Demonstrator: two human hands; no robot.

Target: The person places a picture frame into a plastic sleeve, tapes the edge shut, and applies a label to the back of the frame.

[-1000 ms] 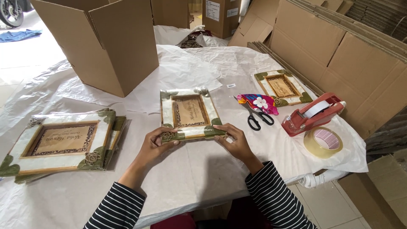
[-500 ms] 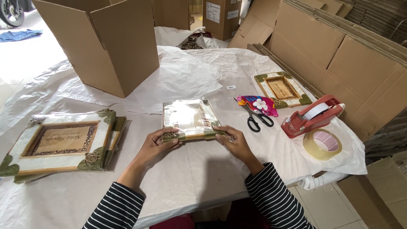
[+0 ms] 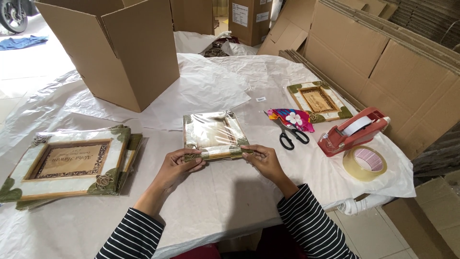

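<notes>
A small picture frame (image 3: 212, 134) wrapped in clear shiny film lies on the white-covered table (image 3: 230, 206) in front of me. My left hand (image 3: 179, 165) grips its near left corner, thumb on top. My right hand (image 3: 265, 160) pinches its near right corner. The frame's near edge is slightly lifted toward me, and glare on the film hides its middle.
A stack of larger frames (image 3: 67, 165) lies at the left. An open cardboard box (image 3: 122, 50) stands behind. To the right are black scissors (image 3: 290, 136), a bright flowered piece (image 3: 292, 118), another small frame (image 3: 318, 100), a red tape dispenser (image 3: 352, 132), a tape roll (image 3: 365, 162) and leaning cardboard sheets (image 3: 383, 67).
The small frame has tilted in my hands, so its face now catches glare where its inner picture showed before. Both hands stay on its near corners.
</notes>
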